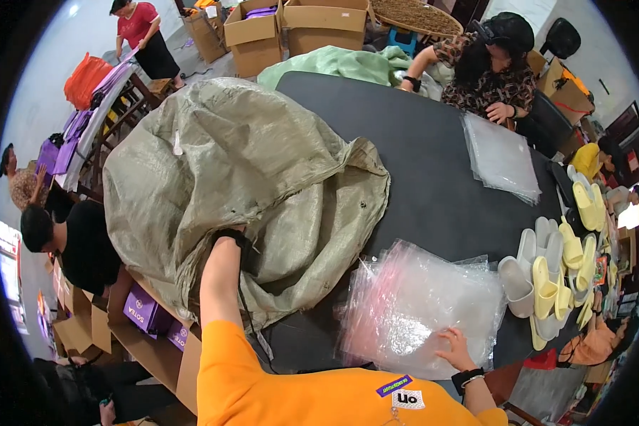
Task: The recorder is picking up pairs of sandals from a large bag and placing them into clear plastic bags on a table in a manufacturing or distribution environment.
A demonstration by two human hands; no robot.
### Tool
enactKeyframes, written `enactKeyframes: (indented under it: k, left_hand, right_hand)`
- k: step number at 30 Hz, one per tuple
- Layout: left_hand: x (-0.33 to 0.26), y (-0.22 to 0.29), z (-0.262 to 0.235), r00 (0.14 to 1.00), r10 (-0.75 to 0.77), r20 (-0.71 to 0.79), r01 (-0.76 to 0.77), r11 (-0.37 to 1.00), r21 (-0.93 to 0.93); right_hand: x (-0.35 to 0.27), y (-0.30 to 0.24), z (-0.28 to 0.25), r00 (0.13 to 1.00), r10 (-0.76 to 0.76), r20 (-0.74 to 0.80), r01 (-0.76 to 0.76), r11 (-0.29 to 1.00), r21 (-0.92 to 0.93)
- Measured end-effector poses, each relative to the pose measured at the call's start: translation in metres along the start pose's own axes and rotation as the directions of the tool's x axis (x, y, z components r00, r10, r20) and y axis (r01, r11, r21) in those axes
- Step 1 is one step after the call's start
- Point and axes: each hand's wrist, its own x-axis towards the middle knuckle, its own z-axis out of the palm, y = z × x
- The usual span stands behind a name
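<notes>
A packing workshop — cardboard boxes [254,35] stacked about, stacks of clear plastic bags [500,156], rows of slippers [554,273] on a dark worktable [426,163], several seated workers.

Yellow and grey slippers [555,273] are lying in a row along the right edge of the dark table [433,170]. A second stack of clear bags [500,157] is resting at the table's far right. Cardboard boxes [291,28] are standing beyond its far end, and purple boxes [145,312] are sitting below its left edge.
</notes>
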Motion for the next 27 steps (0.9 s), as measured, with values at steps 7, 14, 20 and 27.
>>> enactKeyframes:
  k: [7,14,20,27]
  left_hand:
    - [0.003,0.010,0.003,0.998,0.056,-0.006,-0.056,0.998,0.026]
    - [0.002,0.004,0.028,0.991,0.110,0.073,-0.113,0.993,0.040]
    - [-0.013,-0.018,0.036,0.975,0.182,0.124,-0.187,0.982,0.029]
    - [-0.019,-0.033,0.033,0.962,0.225,0.154,-0.236,0.970,0.056]
  right_hand:
    - [-0.005,0.003,0.003,1.000,-0.019,-0.022,0.020,0.999,0.042]
    - [-0.004,-0.006,0.008,0.996,0.005,-0.092,-0.003,1.000,0.027]
    - [-0.001,-0.007,0.007,0.995,0.020,-0.100,-0.017,0.999,0.033]
    - [-0.002,0.002,0.010,0.999,0.032,-0.038,-0.031,0.999,0.014]
